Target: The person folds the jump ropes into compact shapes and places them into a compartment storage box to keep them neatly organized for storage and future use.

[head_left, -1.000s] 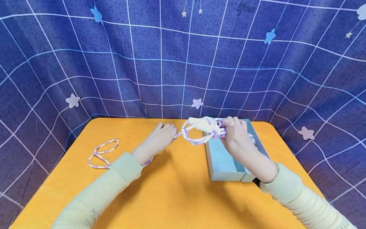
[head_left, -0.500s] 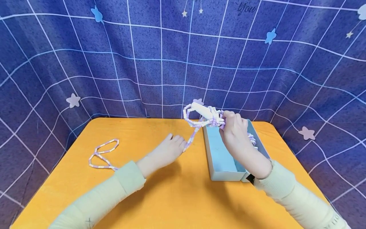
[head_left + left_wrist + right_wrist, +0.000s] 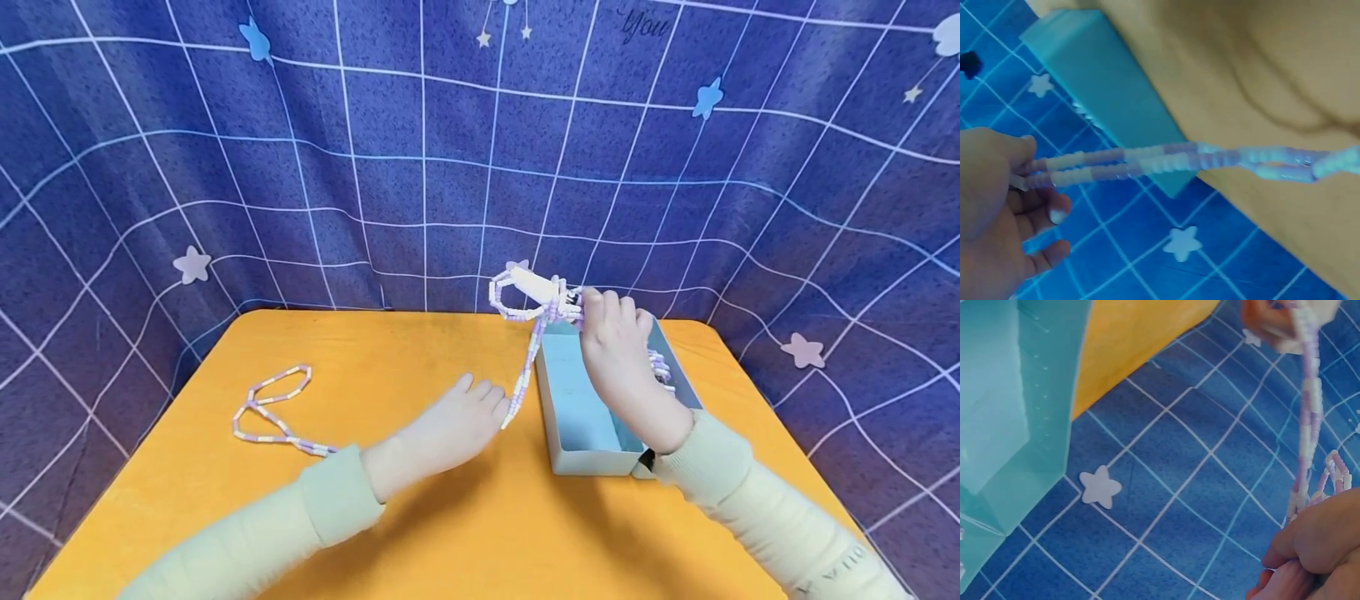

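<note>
A beaded jump rope in lavender and white, with a white handle (image 3: 534,286), hangs bundled above the table. My right hand (image 3: 618,358) grips the bundle beside the box; in the right wrist view its fingers (image 3: 1322,534) curl round the beads. My left hand (image 3: 457,425) pinches the end of a doubled beaded strand (image 3: 531,358) that runs down from the bundle. In the left wrist view that strand (image 3: 1166,159) stretches out from the thumb and fingers. Another beaded length (image 3: 262,437) lies looped on the table, partly under the left sleeve; whether it joins the bundle is hidden.
A light blue box (image 3: 596,461) with two compartments stands on the right of the orange table (image 3: 480,533). More white and lavender beads (image 3: 660,371) show in its right compartment, partly behind the right hand. A blue star-patterned curtain (image 3: 420,167) hangs behind the table.
My left hand has moved right and down, and the pinched strand now hangs longer from the bundle. The bundle rose slightly. More of the beads on the table show beside the left sleeve.
</note>
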Motion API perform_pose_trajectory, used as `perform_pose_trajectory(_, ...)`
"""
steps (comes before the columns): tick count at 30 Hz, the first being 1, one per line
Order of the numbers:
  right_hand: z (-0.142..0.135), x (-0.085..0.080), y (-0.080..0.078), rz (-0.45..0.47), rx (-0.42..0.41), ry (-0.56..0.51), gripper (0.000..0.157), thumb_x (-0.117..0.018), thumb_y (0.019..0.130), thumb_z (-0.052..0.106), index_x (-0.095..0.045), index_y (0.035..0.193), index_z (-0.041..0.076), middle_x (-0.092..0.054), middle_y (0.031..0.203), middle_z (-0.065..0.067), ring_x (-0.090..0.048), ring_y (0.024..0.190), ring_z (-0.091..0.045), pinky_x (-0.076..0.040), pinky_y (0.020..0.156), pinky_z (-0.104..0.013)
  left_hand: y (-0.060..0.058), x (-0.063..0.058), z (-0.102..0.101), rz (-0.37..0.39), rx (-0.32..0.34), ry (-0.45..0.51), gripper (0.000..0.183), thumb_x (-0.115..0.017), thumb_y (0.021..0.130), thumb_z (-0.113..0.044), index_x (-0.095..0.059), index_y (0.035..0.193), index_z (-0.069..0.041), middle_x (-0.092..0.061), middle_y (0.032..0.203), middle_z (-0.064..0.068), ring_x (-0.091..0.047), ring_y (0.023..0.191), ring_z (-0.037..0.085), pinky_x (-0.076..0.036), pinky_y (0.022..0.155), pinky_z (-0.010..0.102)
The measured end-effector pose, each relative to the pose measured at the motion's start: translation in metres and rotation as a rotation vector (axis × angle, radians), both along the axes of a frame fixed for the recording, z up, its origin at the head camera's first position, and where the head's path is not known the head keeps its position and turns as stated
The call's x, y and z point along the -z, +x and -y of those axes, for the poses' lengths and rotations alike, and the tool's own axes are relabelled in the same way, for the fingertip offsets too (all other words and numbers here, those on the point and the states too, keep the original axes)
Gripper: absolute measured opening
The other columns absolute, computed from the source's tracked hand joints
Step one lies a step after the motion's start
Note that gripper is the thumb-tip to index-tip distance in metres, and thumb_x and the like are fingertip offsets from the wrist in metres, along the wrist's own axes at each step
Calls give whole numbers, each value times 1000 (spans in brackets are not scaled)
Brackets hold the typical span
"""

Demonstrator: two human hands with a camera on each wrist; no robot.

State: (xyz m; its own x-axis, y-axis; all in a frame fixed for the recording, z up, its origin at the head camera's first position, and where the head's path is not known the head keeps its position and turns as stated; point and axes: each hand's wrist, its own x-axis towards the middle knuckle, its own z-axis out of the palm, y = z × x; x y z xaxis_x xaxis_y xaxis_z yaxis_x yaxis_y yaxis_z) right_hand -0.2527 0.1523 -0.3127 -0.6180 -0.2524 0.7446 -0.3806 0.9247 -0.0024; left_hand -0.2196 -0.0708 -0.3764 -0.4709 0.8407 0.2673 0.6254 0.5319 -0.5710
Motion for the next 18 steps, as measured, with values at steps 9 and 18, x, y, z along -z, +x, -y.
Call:
perform_pose_trajectory(9,-2,8,-13,-155,98,81,18,-25,100,7,-42,104,0,-39,73,-16,-39,65,-36,-29,61,-47,15,-35,-3,-101,46,45,22,-37,94,-16,-56,102,-11,-53,85,2,-47,75,20,-34,72,35)
perform_pose_trajectory(18,-6,24,-16,-137,95,196,25,-22,98,7,-44,108,3,-42,75,-18,-42,70,-38,-32,65,-50,21,-65,-5,-165,115,95,19,-36,92,-14,-55,98,-11,-53,87,1,-46,79,20,-34,72,35)
